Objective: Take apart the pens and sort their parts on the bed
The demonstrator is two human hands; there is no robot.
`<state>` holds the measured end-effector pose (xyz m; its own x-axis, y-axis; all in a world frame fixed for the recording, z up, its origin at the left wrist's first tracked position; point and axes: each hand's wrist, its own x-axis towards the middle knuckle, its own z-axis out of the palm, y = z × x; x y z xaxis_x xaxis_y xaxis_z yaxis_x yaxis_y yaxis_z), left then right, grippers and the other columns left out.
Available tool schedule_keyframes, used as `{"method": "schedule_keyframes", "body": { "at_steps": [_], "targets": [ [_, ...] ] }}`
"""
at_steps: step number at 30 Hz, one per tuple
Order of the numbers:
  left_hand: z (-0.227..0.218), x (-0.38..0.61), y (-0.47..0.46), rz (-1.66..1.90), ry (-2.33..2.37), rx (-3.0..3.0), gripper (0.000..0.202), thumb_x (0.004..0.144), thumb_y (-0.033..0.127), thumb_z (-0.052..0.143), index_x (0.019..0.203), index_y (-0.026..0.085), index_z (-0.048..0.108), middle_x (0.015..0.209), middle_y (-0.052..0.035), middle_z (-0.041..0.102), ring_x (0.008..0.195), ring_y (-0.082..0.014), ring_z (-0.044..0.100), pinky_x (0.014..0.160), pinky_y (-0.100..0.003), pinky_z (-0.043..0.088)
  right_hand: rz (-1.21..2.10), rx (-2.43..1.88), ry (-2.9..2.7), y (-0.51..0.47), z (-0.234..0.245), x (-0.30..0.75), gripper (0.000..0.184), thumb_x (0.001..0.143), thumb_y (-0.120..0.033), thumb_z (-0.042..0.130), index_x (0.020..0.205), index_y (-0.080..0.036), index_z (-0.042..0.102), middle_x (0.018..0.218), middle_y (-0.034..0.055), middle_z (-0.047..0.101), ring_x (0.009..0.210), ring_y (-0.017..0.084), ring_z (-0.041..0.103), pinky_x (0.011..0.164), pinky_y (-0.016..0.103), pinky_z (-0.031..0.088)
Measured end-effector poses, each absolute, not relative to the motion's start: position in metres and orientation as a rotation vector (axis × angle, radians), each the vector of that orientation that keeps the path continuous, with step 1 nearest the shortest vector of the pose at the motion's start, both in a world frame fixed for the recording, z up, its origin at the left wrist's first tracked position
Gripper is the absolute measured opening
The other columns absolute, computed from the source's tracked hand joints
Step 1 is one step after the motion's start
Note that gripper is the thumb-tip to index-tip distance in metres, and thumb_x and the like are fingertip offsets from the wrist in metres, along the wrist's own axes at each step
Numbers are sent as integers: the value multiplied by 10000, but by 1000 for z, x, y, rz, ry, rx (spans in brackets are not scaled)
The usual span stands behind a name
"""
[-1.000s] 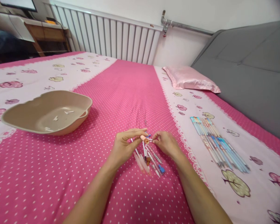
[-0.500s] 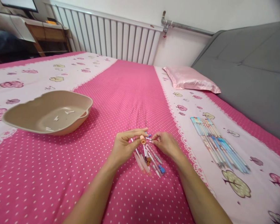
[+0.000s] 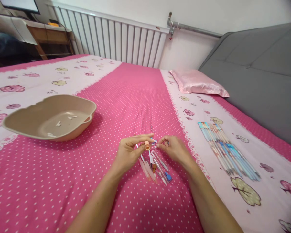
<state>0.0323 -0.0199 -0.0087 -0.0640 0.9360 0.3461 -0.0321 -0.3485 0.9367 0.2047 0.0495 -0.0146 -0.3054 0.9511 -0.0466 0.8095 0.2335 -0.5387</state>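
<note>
Bed [image 3: 126,97]: pink dotted cover, pale printed bands toward both side edges. It carries everything.

Tan basin [image 3: 87,106]: toward the left edge, well apart from the hands. A few small white bits lie inside.

Pink pillow [image 3: 199,84]: far right corner, by the grey headboard.

Row of pens [image 3: 228,150]: blue-patterned, laid side by side on the right pale band, near the right forearm.

Loose pen parts [image 3: 157,168]: small heap on the dotted middle strip, just below both hands, toward the near edge.

Left hand [image 3: 129,152]: thumb and forefinger closed on an orange-capped pen piece [image 3: 147,145], raised just above the heap.

Right hand [image 3: 174,150]: fingers pinched on a slim part [image 3: 155,142], its tip meeting the orange end. Too small to tell what the part is, or whether it is already seated.

Judgement on the step: the two pieces look to be going together end to end.
- Hold the left hand steady as the anchor.
- Bring the slim part in line with the barrel before pressing.
- Grip close to the joint.
- Work low over the heap, so that a slip drops onto the bed.
</note>
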Motion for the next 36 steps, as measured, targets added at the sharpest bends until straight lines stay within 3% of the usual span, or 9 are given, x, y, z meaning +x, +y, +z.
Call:
{"method": "schedule_keyframes", "body": {
  "at_steps": [6,12,18,22,36],
  "targets": [
    [-13,32,-19,1517,1056,1383,117,759,246,631,825,188,709,929,-64,704,967,-203,621,835,-317,484,765,-1510,-2171,44,-2,205,206,741,-357,543,746,-186,658,566,-18,530,536,124,455,515,233,291],
    [-14,30,-17,1448,1308,1348,189,801,296,552,904,153,620,785,-23,622,727,-146,598,682,-275,475,957,-1326,-2101,35,9,201,214,759,-336,520,780,-172,657,588,-24,488,548,114,417,513,220,300],
    [-17,33,-15,1344,1346,1383,279,744,344,601,942,150,628,691,-2,574,662,-137,546,588,-238,424,997,-1307,-2120,29,13,197,192,767,-325,530,782,-177,651,539,-49,421,501,96,366,501,220,278],
    [-16,35,-15,1301,1303,1349,254,714,367,626,812,136,664,605,3,558,592,-127,519,523,-226,382,1021,-1273,-2139,24,15,195,173,763,-321,542,786,-182,643,507,-65,381,470,88,356,489,219,262],
    [-12,27,-14,1493,1342,1146,219,721,362,631,701,144,638,615,-6,568,607,-125,519,573,-239,392,1208,-1204,-2069,24,15,195,165,769,-310,540,744,-163,611,596,-36,453,556,97,402,550,227,308]
  ]
}}
